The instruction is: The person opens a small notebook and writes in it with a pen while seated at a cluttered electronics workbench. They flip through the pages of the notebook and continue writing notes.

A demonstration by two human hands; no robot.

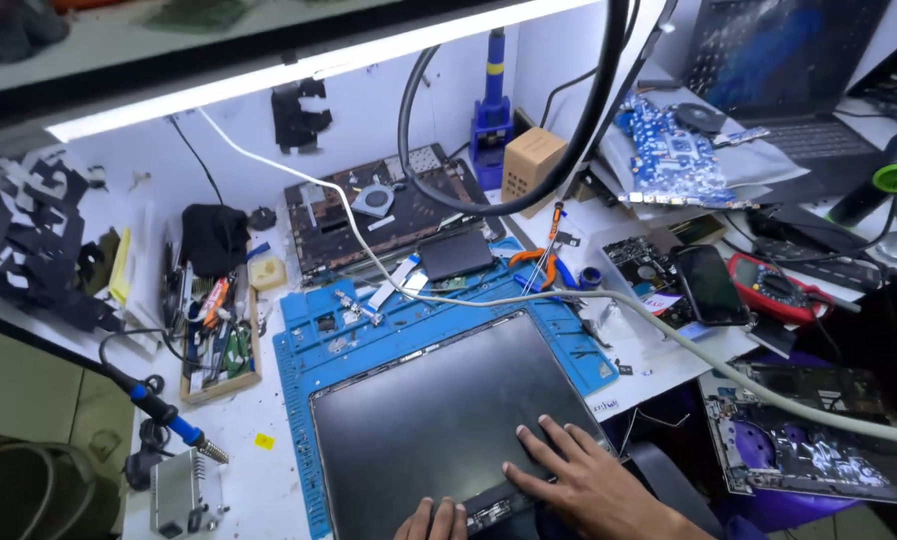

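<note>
Right hand (578, 480) flat on dark panel (428, 420) (left hand (433, 520) at near edge)

right hand (586, 480) lies flat, fingers spread; left hand (431, 521) seems curled, only fingertips in view.

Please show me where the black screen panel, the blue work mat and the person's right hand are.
black screen panel (428, 420): head view, centre of glass.
blue work mat (303, 330): head view, upper-left area.
right hand (583, 480): head view, back of hand.
</note>
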